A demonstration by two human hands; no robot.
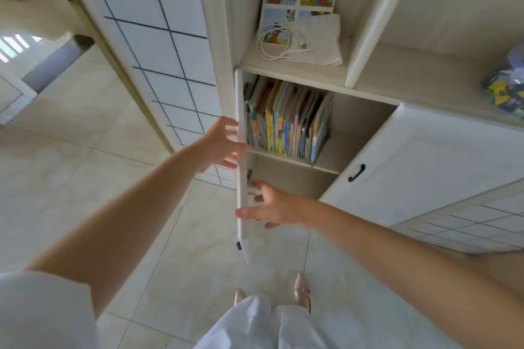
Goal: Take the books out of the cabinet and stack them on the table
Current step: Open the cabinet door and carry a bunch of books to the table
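A person stands before a white cabinet (297,73) whose left door (240,150) stands open edge-on, while the right door (419,161) (with a black handle) swings out at 3 o'clock. The left hand (221,146) has its fingers spread against the left door's outer face, and the right hand (272,205), fingers open and holding nothing, touches that door's inner side lower down. A row of upright books (289,122) fills the cabinet's upper shelf at 12 o'clock, leaning slightly.
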